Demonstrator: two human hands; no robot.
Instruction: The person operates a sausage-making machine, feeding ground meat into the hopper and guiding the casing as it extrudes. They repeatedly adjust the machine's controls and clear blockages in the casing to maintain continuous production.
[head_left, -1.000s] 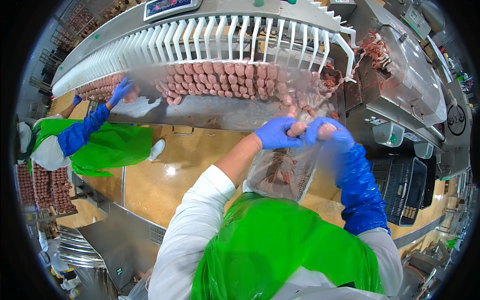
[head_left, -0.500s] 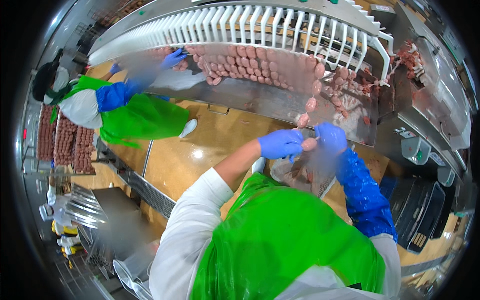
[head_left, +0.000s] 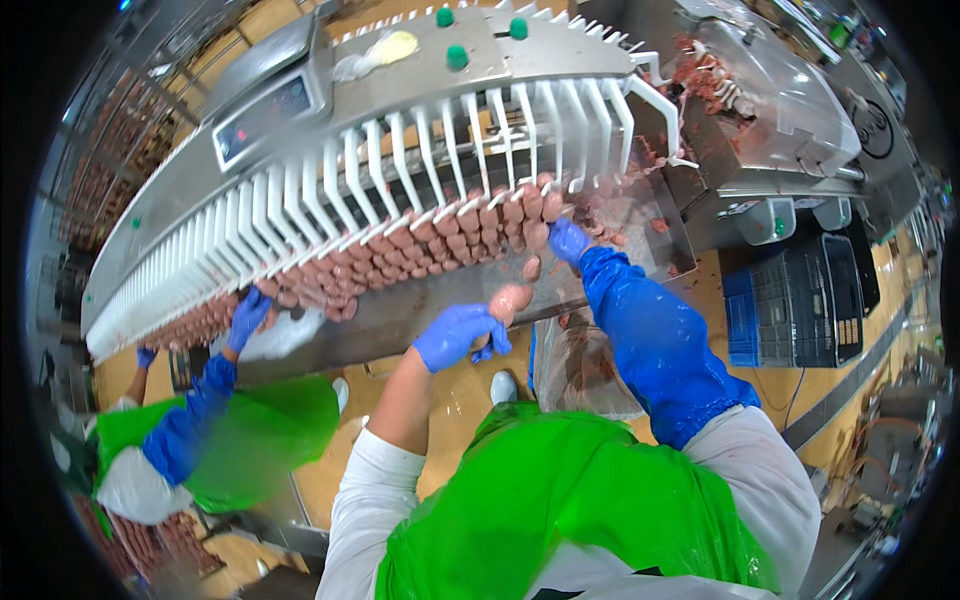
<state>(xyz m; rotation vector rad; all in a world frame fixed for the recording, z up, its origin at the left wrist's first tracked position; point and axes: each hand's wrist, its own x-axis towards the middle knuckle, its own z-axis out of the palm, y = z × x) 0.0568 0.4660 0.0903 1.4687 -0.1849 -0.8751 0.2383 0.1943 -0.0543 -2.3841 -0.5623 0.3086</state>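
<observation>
1. My left grip (head_left: 457, 338), gloved in blue-violet, is narrow, fingers curled and pinched against the end link (head_left: 508, 303) of a sausage strand, low over the near edge of the steel bench (head_left: 395, 325).
2. The strand rises from that end link to a hanging link (head_left: 537, 236) beside my right grip; the links between are joined end to end.
3. My right grip (head_left: 570, 241), same glove colour, is bent at the fingers, just beside the strand. Cannot tell whether it holds a link or only touches it.
4. Blue sleeve cover (head_left: 650, 325) on my right forearm; left forearm partly bare. Green apron (head_left: 560, 480) over white clothing.
5. Beyond the strand, many pink links (head_left: 400, 258) hang in close rows from a long rack of white hooks (head_left: 175, 285).
6. Scale (head_left: 268, 118) with a lit display stands behind the rack; green knobs (head_left: 457, 57) nearby.
7. To the right: machine with clear cover (head_left: 795, 95), raw meat scraps (head_left: 708, 78) beside it; below, a dark crate (head_left: 805, 300) next to a blue one.
8. To the left, a co-worker's gloved hand (head_left: 248, 318) is at the far links.
</observation>
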